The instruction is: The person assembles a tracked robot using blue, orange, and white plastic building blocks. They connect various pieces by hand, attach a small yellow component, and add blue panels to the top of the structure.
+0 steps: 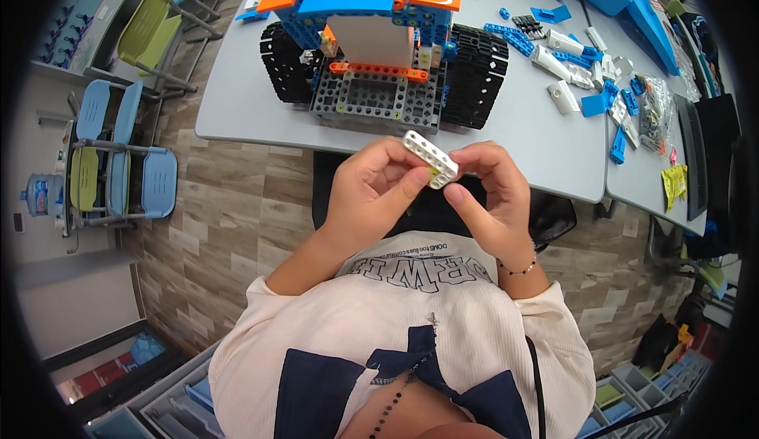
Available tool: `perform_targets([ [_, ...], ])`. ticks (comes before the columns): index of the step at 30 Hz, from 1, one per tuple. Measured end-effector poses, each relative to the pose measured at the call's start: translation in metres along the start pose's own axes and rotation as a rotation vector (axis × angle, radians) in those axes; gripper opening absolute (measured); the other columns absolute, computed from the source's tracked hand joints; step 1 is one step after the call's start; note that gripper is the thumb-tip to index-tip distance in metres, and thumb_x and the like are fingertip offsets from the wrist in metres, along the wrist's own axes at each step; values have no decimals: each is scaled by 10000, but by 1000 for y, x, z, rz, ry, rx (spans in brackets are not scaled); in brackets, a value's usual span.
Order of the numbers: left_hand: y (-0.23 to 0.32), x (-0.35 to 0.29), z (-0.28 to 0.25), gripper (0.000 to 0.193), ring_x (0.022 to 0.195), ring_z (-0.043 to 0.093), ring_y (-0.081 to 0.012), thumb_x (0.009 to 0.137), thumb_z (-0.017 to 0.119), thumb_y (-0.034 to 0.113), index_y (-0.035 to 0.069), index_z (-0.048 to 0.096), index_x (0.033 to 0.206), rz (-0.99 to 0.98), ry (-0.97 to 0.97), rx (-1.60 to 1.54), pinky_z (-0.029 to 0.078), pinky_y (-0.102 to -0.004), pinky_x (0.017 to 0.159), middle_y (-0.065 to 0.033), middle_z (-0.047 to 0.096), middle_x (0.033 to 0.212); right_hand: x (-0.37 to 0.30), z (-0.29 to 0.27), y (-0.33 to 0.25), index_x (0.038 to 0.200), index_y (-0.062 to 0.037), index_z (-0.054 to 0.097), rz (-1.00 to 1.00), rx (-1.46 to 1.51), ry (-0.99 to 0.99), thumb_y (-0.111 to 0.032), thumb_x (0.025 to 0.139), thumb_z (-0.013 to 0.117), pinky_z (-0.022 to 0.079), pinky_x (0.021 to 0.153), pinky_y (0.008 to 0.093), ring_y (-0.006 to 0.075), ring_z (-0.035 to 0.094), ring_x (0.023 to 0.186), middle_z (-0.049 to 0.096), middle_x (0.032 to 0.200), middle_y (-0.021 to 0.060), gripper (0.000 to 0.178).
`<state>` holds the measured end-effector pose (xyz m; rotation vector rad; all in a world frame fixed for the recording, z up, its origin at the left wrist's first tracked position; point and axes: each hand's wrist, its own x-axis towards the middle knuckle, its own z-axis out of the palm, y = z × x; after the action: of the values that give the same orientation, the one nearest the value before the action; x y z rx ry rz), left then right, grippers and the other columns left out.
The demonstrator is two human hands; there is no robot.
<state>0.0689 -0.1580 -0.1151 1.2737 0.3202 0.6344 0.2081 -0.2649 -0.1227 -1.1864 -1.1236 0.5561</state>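
Observation:
Between my two hands is a small white building-set beam piece (428,154) with rows of holes, tilted, with a bit of yellow-green near its lower end. My left hand (371,190) pinches it from the left, thumb and fingertips on it. My right hand (492,194) grips its lower right end between thumb and fingers. Just beyond my hands, on the table, stands a tracked toy vehicle (368,95) built of blue, orange and grey pieces. A black track (477,79) runs along its right side, another along its left.
The light grey table (237,115) ends just past my hands. Loose blue and white pieces (563,97) lie on its right, beside a clear bag of small parts (656,115) and a yellow wrapper (674,184). Stacked chairs (158,182) stand at the left, near a water bottle (43,194).

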Motion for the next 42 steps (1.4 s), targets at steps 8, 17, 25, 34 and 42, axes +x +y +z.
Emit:
perform_targets([
  [8, 6, 2, -7, 92, 812, 630, -119, 856, 617, 10, -56, 602, 917, -64, -32, 130, 512, -240, 746, -64, 605, 878, 2, 0, 7, 1018, 36, 647, 87, 49, 21, -26, 803, 674, 485, 696, 239, 130, 604, 756, 641, 863, 93, 225],
  [17, 15, 1, -17, 64, 726, 593, -118, 839, 627, -7, -50, 592, 872, -48, -52, 450, 489, -234, 654, -79, 575, 858, 11, 3, 9, 967, 37, 663, -15, -108, -41, -27, 771, 701, 481, 640, 249, 161, 618, 688, 662, 804, 119, 210],
  [25, 6, 2, -18, 164, 658, 592, -135, 830, 675, 121, -17, 586, 831, 72, 10, 491, 456, -251, 578, -80, 570, 739, 8, 10, 16, 965, 50, 658, 20, -7, 4, -31, 781, 704, 488, 646, 234, 146, 624, 702, 662, 810, 122, 206],
  [34, 5, 2, -18, 189, 582, 523, -116, 840, 668, 129, -13, 553, 793, 106, 12, 625, 407, -249, 519, -72, 548, 704, 3, 13, 14, 1037, 60, 637, 144, 111, 1, -13, 821, 668, 519, 696, 229, 112, 620, 753, 649, 896, 111, 229],
  [42, -14, 4, -7, 175, 566, 481, -84, 864, 650, 134, -11, 566, 817, 128, 161, 385, 379, -242, 504, -49, 568, 726, 1, 20, 19, 1030, 68, 620, 203, 187, 50, -10, 836, 655, 531, 792, 246, 133, 642, 863, 652, 942, 119, 213],
])
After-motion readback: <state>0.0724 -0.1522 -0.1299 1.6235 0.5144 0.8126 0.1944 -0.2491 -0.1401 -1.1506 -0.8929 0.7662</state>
